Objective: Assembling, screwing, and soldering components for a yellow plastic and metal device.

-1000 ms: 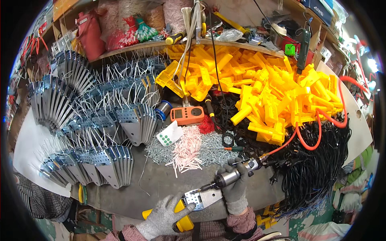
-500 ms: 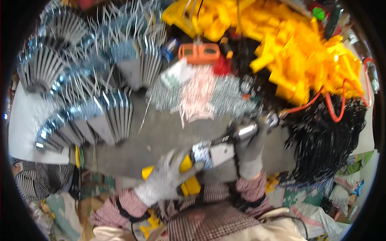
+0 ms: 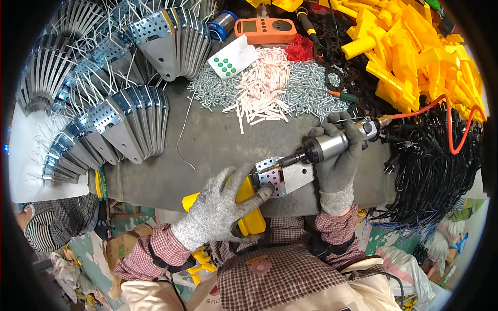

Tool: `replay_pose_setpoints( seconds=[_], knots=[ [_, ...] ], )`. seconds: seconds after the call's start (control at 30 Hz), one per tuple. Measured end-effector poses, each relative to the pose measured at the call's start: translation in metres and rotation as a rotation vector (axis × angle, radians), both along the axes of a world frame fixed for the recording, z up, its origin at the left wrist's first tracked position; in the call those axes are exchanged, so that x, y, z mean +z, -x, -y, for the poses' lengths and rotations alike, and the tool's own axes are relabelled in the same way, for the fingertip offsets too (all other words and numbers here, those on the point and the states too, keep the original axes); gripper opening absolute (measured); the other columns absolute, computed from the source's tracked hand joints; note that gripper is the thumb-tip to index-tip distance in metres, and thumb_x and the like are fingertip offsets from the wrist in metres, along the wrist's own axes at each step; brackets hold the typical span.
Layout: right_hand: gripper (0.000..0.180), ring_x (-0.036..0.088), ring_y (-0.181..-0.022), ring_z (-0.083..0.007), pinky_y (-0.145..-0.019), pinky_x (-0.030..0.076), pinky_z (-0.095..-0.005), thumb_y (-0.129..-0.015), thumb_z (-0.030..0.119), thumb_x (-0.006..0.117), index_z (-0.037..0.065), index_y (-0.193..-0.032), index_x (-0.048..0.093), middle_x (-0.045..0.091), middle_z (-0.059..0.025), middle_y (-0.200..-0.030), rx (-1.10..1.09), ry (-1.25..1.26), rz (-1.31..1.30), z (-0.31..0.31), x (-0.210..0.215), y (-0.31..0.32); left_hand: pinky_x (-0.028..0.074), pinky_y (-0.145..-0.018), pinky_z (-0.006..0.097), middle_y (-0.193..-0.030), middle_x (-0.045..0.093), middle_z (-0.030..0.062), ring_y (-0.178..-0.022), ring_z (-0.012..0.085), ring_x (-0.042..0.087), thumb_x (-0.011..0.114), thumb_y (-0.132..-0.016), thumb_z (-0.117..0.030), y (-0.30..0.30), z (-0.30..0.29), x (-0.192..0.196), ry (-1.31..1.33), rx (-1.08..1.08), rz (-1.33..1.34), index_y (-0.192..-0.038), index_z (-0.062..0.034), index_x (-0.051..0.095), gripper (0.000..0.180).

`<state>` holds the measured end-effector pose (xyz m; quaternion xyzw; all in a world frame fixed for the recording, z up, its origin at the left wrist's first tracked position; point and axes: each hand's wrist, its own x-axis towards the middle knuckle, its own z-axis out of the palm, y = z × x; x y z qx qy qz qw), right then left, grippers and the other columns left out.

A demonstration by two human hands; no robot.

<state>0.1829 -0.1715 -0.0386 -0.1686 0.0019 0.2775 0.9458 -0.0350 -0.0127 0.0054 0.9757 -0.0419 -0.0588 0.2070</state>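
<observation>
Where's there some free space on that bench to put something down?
The bench is bare between the metal plates, pale pink sticks and left hand, apart from a thin wire. A narrower strip lies between the right hand and black cables. Crowded: yellow parts upper right, plates upper left.

One wide fisheye view from the wearer's head, steeply downward, over the nearby workbench (image 3: 223, 137)

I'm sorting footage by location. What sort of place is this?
Probably a small assembly workshop: rows of perforated grey metal plates, a heap of yellow plastic parts and a silver-and-black cylindrical power tool in the gloved right hand suggest it.
</observation>
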Motion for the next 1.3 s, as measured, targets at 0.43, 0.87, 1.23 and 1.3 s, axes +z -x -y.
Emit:
replay_pose_setpoints(
  seconds=[0.43, 0.87, 1.23, 1.3],
  knots=[
    [0.025, 0.062, -0.087, -0.0129, -0.083, 0.056, -0.0379, -0.100, 0.021, 0.060, 0.013, -0.122, 0.054, 0.061, -0.0043, -0.105, -0.064, -0.004, -0.026, -0.003, -0.004, 0.012, 0.042, -0.102, 0.059, -0.151, 0.036, 0.0294, -0.127, 0.0493, 0.046, 0.088, -0.060, -0.059, -0.002, -0.003, -0.005, -0.003, -0.045, 0.105, -0.142, -0.0252, 0.058, 0.094],
    [0.028, 0.059, -0.083, -0.0138, -0.084, 0.054, -0.0377, -0.098, 0.020, 0.062, 0.009, -0.123, 0.055, 0.059, -0.0045, -0.105, -0.128, -0.050, 0.002, 0.002, 0.006, 0.015, 0.039, -0.106, 0.061, -0.149, 0.038, 0.0273, -0.132, 0.0492, 0.042, 0.086, -0.061, -0.058, -0.006, 0.002, 0.001, 0.017, 0.038, 0.032, -0.153, -0.0078, 0.040, 0.114],
    [0.031, 0.057, -0.081, -0.0150, -0.083, 0.052, -0.0395, -0.099, 0.017, 0.059, 0.010, -0.128, 0.054, 0.060, -0.0074, -0.102, -0.094, -0.068, -0.062, 0.030, 0.001, 0.017, 0.039, -0.107, 0.060, -0.144, 0.042, 0.0260, -0.131, 0.0487, 0.043, 0.085, -0.062, -0.059, -0.003, 0.005, 0.003, 0.043, 0.050, 0.031, -0.151, -0.0057, 0.040, 0.113],
    [0.030, 0.058, -0.082, -0.0148, -0.084, 0.051, -0.0398, -0.097, 0.017, 0.060, 0.010, -0.127, 0.055, 0.060, -0.0069, -0.103, -0.087, -0.053, -0.057, 0.029, 0.001, 0.018, 0.036, -0.110, 0.058, -0.151, 0.038, 0.0262, -0.132, 0.0486, 0.043, 0.091, -0.056, -0.052, -0.003, 0.006, 0.005, 0.067, 0.070, 0.019, -0.146, -0.0037, 0.044, 0.113]
  ],
)
